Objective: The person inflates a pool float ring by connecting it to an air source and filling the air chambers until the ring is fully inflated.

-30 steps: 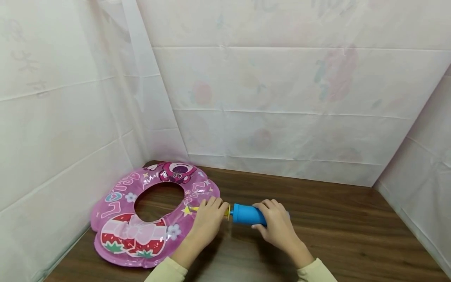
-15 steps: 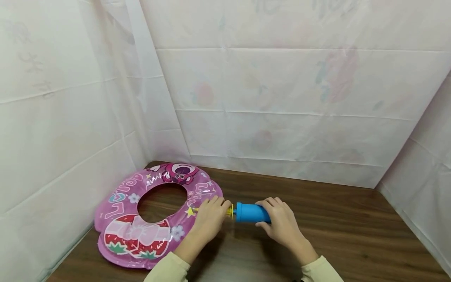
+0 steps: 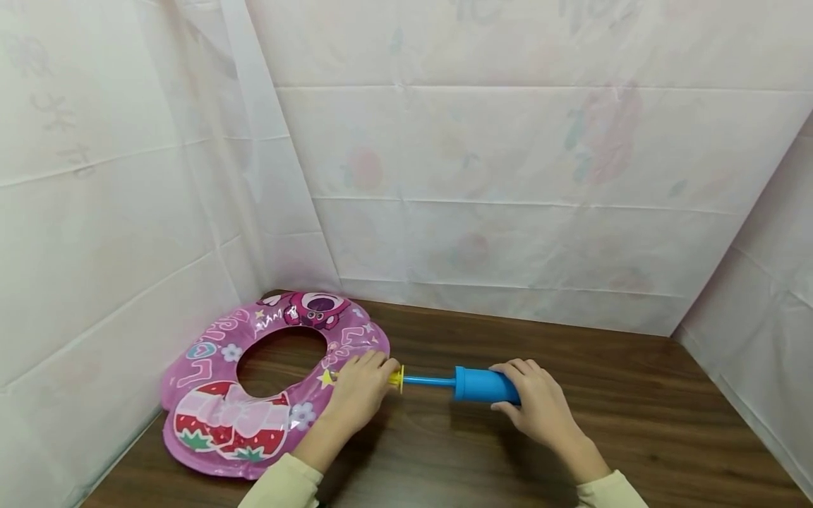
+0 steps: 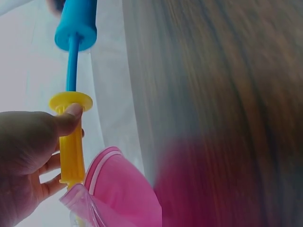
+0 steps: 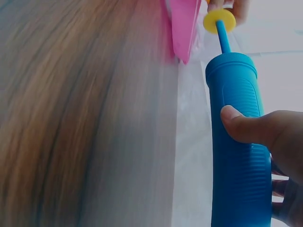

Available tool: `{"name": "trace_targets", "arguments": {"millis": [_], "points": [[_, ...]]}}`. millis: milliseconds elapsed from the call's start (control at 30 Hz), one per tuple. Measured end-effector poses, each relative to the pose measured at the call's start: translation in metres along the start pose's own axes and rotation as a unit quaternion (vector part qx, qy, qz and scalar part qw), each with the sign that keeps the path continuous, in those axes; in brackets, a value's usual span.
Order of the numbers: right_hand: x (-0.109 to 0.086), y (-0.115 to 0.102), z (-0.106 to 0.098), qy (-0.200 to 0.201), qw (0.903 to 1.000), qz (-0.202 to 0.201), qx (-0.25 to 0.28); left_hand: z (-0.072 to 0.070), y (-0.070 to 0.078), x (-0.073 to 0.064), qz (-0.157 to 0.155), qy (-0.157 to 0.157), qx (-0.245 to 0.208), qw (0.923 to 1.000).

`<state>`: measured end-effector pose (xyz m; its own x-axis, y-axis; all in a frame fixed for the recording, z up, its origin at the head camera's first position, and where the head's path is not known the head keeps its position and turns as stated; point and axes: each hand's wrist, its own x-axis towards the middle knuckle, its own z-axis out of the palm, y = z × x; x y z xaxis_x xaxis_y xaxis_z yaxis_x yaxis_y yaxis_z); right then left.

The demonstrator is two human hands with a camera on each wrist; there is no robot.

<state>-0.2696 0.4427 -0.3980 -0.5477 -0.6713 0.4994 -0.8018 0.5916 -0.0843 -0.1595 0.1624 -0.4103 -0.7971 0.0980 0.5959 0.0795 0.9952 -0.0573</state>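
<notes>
A hand pump lies between my two hands in the head view, its blue barrel (image 3: 484,385) to the right and its yellow handle (image 4: 71,156) to the left. My left hand (image 3: 360,384) grips the yellow handle, thumb just under the round flange. My right hand (image 3: 540,398) is wrapped round the ribbed barrel, thumb along its side in the right wrist view. A length of thin blue rod (image 3: 428,381) shows between handle and barrel. Beside the left hand is a pink inflatable swim ring (image 3: 231,353); the handle's end meets its edge, the exact joint hidden.
The dark wood table (image 3: 610,409) carries the ring at its left side. White cloth sheets (image 3: 508,176) with faint fruit prints hang behind the table and at both sides.
The right hand has moved right with the barrel, so more of the blue rod shows than before. The left hand and the ring have shifted slightly left in view.
</notes>
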Motion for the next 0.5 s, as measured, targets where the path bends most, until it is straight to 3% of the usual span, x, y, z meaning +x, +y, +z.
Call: {"name": "trace_targets", "arguments": {"millis": [300,500], "points": [[-0.01,0.027,-0.014,0.008,0.9999,-0.008,-0.008,-0.005,-0.005,-0.004,-0.018,-0.016,-0.007,0.9997],[-0.018,0.037,-0.025,0.054,0.9978,-0.033,-0.019,-0.002,0.001,-0.001,-0.013,-0.007,-0.008,0.9999]]}}
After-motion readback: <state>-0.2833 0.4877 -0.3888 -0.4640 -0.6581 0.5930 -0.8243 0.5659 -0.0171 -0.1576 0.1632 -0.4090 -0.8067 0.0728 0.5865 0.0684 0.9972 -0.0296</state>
